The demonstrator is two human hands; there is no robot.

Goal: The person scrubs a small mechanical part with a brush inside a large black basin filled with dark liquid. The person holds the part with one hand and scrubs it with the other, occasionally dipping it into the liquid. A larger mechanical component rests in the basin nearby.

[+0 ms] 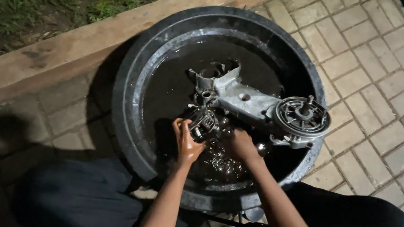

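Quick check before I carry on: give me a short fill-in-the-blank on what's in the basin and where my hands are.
1. The round black basin holds dark ____.
2. The left hand grips a small round ____ part.
3. The grey engine casing lies ____ the basin.
4. The right hand is over the ____.

Missing words: liquid; metal; inside; basin

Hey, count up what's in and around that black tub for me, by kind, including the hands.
Round black plastic tub of dark liquid: 1
Large grey cast-metal engine casing with round finned end: 1
Small round dark metal part, held in the left hand: 1
Hands, left hand and right hand: 2
Total: 5
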